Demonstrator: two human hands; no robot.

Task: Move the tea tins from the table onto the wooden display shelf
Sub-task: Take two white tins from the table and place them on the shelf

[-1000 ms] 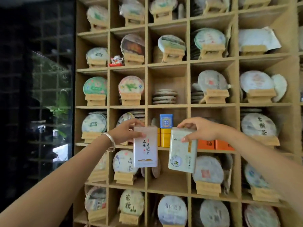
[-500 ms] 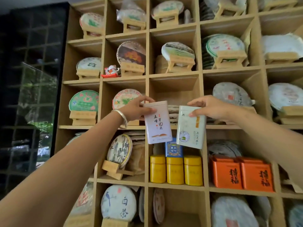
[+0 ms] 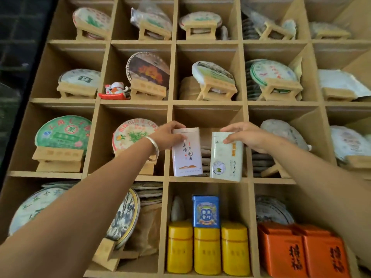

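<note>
My left hand (image 3: pixel 167 135) grips the top of a white tea tin (image 3: pixel 186 155) with black characters and an orange hill print. My right hand (image 3: pixel 244 136) grips the top of a pale green tea tin (image 3: pixel 225 159) with a round seal. Both tins stand upright side by side at the mouth of a middle cubby of the wooden display shelf (image 3: pixel 206 179). Their bottoms are level with that cubby's front ledge. A stack of flat tea cakes (image 3: pixel 205 157) lies behind them inside the same cubby.
The cubby below holds three yellow tins (image 3: pixel 207 251) with a blue tin (image 3: pixel 205 211) on top. Two orange tins (image 3: pixel 303 251) stand to the right. Round tea cakes on wooden stands fill the other cubbies. A cat figurine (image 3: pixel 115 90) sits upper left. Dark glass is at far left.
Both hands have lifted the tins from in front of the yellow-tin cubby up to the cubby above it. The view has moved closer to the shelf.
</note>
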